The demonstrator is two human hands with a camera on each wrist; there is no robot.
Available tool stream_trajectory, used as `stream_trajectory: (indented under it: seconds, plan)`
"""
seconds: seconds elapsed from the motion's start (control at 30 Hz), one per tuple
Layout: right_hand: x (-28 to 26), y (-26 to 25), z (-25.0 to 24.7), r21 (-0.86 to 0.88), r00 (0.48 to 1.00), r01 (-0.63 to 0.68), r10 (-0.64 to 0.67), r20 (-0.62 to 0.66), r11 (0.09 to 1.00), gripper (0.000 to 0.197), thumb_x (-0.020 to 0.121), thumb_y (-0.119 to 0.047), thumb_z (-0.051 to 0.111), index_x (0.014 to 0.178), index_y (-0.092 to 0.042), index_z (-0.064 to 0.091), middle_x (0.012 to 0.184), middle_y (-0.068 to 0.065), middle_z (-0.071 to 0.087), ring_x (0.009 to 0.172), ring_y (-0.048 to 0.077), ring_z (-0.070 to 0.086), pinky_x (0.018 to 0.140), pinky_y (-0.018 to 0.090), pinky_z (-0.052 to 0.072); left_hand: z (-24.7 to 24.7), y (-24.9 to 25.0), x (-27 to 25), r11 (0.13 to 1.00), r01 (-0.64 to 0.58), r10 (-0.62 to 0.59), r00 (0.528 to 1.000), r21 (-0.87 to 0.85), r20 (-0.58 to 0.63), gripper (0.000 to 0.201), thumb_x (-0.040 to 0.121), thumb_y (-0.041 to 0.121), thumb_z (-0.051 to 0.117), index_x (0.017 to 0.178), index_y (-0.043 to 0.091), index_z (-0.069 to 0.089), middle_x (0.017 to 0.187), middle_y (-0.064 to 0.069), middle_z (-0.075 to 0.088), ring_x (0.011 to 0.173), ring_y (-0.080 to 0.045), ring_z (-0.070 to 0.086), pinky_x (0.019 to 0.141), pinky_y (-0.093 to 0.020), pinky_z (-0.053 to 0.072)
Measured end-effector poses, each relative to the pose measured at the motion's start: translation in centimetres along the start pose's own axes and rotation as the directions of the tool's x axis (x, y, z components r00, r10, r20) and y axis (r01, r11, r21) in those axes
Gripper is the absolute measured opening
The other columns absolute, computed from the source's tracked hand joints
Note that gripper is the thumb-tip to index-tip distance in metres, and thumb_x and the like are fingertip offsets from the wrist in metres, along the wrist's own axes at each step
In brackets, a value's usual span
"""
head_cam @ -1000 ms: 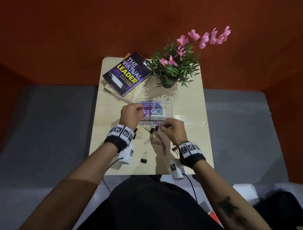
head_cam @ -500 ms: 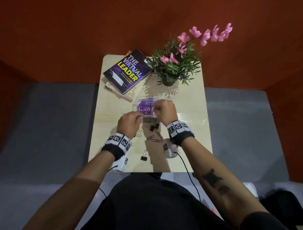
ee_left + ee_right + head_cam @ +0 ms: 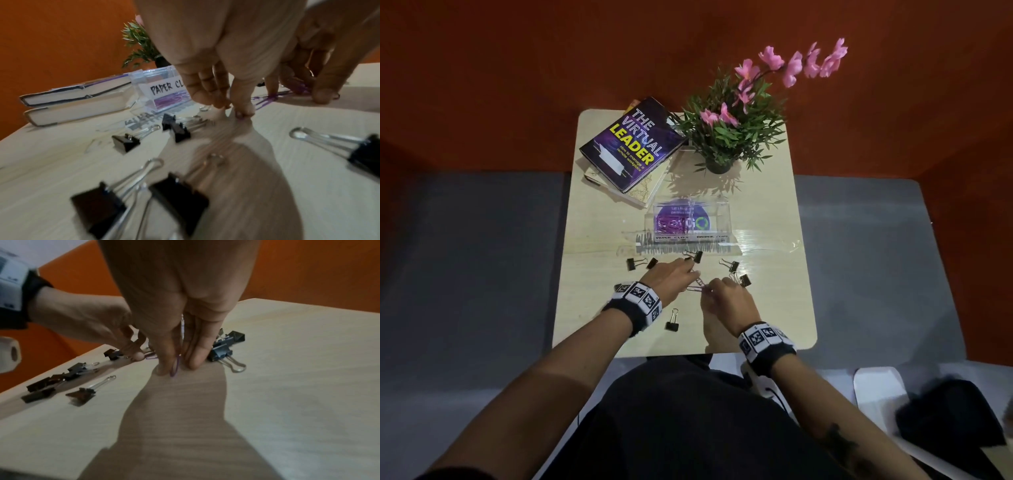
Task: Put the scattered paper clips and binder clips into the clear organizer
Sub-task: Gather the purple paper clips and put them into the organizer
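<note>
From the head view, your left hand [image 3: 675,278] and right hand [image 3: 726,298] meet near the middle of the pale wood-grain worktop [image 3: 774,308], fingertips down on the last purple paper clips [image 3: 697,285] lying flat between them; the left is touching more than gripping, its fingers fairly straight. The clear organizer [image 3: 690,222] stands at twelve o'clock from your hands, a hard transparent box with handwritten labels, purple clips already heaped in its left compartment. Black binder clips [image 3: 672,322] lie scattered from nine round to three o'clock, one alone at six. In the left wrist view, your left fingertips [image 3: 243,112] press a sliver of purple wire against the wood, and the paper-clip label shows behind them. Judge these clips as nearly weightless, thin, springy and slick on a smooth top, so slide one to get a nail under a loop instead of pinching from above. The binder clips [image 3: 125,141] are stiffer and heavier: folded black steel bodies with bright wire handles, best lifted by the handles or across the body. In the right wrist view, your right hand's fingers [image 3: 167,356] curl down with a purple loop [image 3: 174,368] pinched between them at the worktop, two binder clips [image 3: 223,346] just beside them at three o'clock.
</note>
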State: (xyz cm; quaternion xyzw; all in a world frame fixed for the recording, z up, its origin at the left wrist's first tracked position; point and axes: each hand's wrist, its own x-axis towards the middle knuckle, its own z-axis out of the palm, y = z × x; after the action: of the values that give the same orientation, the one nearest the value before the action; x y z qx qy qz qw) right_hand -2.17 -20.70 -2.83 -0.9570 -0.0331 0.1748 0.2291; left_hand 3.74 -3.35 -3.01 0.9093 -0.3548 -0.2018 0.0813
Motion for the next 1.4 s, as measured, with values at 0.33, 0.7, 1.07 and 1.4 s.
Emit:
stream_trajectory:
  seconds: [0.33,0.7,1.07,1.4]
  plan:
    - [0.7,0.6,0.3,0.042,0.999,-0.034,0.034,0.014,0.999,0.004,0.079,-0.015,0.068,0.077,-0.017,0.072,0.074,0.008,0.067,0.070,0.030,0.062,0.061,0.036,0.051,3.8,-0.6,-3.3,0.929,0.305,-0.341,0.924,-0.209,-0.171,0.012,0.081,0.010,0.074,0.080,0.007,0.061,0.087,-0.009,0.058,0.084,-0.030,0.060,0.047,-0.036,0.050]
    - [1.7,-2.5,1.1,-0.029,0.997,0.074,-0.074,0.027,0.997,0.015,0.088,-0.017,0.061,0.099,-0.017,0.071,0.089,0.009,0.066,0.080,0.032,0.064,0.065,0.037,0.049,1.1,0.1,-3.7,0.875,0.425,-0.445,0.895,-0.234,-0.041,0.011,0.093,0.017,0.059,0.087,0.008,0.056,0.086,-0.011,0.060,0.081,-0.032,0.058,0.066,-0.046,0.052]
    - [3.3,-1.6,0.3,-0.151,0.978,0.136,-0.109,0.178,0.979,0.014,0.092,-0.019,0.055,0.100,-0.013,0.066,0.096,0.011,0.063,0.087,0.033,0.063,0.069,0.036,0.045,-4.8,-2.2,-5.0,0.881,0.308,-0.366,0.925,-0.359,-0.104,0.019,0.088,0.018,0.064,0.072,0.017,0.054,0.075,0.004,0.059,0.070,-0.016,0.056,0.060,-0.033,0.048]
    - [6.5,-3.0,-4.7,0.204,0.993,0.065,-0.043,-0.111,0.977,0.013,0.085,-0.015,0.066,0.073,-0.017,0.062,0.074,0.002,0.069,0.067,0.019,0.062,0.062,0.031,0.052,-12.0,-4.6,-0.2,0.817,0.321,-0.492,0.822,-0.479,-0.288,0.016,0.083,0.020,0.072,0.072,0.020,0.061,0.068,0.005,0.063,0.065,-0.016,0.061,0.061,-0.030,0.053]
